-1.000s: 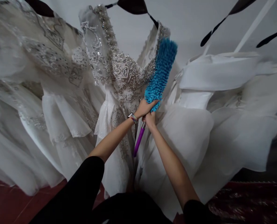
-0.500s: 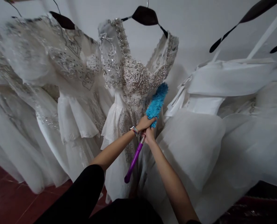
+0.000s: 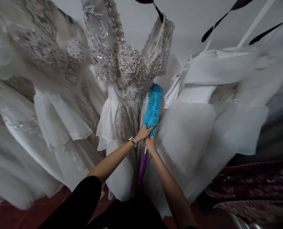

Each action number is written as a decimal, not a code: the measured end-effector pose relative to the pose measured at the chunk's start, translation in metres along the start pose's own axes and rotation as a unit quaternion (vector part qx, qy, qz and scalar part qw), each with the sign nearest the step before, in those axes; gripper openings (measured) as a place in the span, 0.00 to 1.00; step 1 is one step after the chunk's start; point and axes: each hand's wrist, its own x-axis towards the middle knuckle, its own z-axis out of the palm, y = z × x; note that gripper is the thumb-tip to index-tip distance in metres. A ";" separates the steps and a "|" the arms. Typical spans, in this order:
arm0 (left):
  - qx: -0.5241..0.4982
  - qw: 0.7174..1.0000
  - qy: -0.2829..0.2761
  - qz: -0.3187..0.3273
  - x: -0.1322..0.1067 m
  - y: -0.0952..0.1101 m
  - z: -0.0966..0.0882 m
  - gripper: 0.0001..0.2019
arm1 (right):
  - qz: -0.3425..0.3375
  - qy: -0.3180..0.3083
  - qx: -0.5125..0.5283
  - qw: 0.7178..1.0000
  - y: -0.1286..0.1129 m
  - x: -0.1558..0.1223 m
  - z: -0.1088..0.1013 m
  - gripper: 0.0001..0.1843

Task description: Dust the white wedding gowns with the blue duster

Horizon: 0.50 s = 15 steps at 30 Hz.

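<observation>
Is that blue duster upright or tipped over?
Nearly upright: its blue microfiber head points up against the beaded white gown, with the purple handle running down from the right hand.

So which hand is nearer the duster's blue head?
Left: the left hand lies against the base of the blue chenille duster head; the right hand sits just below, around the purple handle.

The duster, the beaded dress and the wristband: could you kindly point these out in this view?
duster (image 3: pixel 153 109), head view, on its blue head.
beaded dress (image 3: pixel 130 68), head view, on the bodice.
wristband (image 3: pixel 133 142), head view, on the band's middle.
</observation>
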 end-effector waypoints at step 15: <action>-0.324 0.922 -0.012 -0.210 -0.106 -0.051 0.189 0.16 | 0.158 0.045 -0.189 0.968 0.108 -0.109 -0.143 0.15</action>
